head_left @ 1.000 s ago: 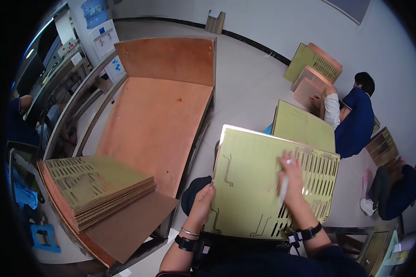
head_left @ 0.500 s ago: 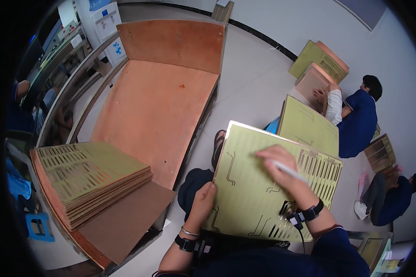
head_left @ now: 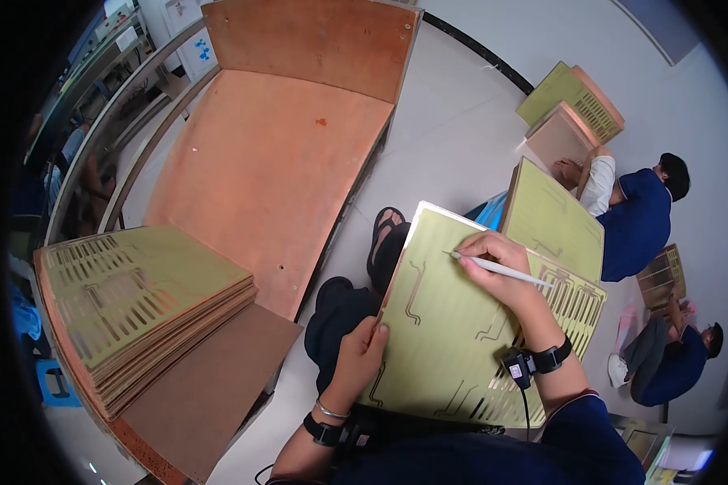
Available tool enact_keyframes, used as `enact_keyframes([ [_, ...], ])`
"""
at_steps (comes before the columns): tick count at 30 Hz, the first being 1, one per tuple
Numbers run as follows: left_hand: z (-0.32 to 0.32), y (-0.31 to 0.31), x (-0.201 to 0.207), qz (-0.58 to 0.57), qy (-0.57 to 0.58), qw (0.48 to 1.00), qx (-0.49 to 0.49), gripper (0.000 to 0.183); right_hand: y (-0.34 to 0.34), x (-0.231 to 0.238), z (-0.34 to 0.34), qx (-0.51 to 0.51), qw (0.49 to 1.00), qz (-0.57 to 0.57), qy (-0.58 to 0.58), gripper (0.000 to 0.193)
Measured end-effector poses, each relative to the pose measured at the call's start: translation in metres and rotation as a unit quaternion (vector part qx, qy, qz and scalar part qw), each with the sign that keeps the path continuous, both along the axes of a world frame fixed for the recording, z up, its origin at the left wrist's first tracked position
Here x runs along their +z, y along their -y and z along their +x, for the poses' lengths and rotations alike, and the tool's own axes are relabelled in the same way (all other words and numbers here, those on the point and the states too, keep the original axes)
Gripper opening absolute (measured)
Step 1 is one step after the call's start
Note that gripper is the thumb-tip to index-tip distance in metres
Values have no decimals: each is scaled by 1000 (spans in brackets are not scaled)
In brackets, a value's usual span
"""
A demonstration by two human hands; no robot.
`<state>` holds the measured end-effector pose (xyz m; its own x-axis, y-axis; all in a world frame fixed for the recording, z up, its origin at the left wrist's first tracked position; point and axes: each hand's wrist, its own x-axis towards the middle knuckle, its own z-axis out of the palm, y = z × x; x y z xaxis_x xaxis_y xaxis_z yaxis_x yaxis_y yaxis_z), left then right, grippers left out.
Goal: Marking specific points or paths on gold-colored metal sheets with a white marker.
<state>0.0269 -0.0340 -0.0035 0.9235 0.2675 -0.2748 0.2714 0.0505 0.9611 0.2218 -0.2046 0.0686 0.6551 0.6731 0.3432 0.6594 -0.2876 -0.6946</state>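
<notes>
- The right hand (head_left: 497,263) is clamped on a white pen (head_left: 510,271) in a writing grip, its tip at the far left part of the green panel (head_left: 453,347) (whether it touches, I cannot tell).
- That hand has just swept across from the slotted right side, so the pen work now seems to concern the plainer area.
- The left hand (head_left: 357,360) pinches the panel's left edge, thumb on top, which likely steadies it over the lap.
- Just beyond, on the far right, stands a second panel (head_left: 558,214).
- Left, a stack of panels (head_left: 129,291) sits beside a brown sheet (head_left: 210,396) on the near end of the orange-brown counter (head_left: 267,186).
- Far right, a co-worker (head_left: 635,222) handles other boards.
</notes>
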Motion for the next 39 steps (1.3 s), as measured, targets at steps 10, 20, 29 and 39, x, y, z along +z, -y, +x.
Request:
enact_keyframes([
  [10, 3, 2, 0, 25, 23, 999, 19, 24, -1, -5, 5, -7, 1000, -25, -6, 12],
  [20, 13, 1, 7, 39, 27, 999, -2, 22, -17, -1, -4, 10, 996, -39, -75, 11],
  [29, 8, 3, 6, 38, -3, 999, 11, 28, -17, -12, 3, 69, 997, 29, 6, 12],
  [39, 8, 3, 3, 46, 18, 998, 31, 27, -8, -8, 9, -28, 983, 79, -165, 6],
])
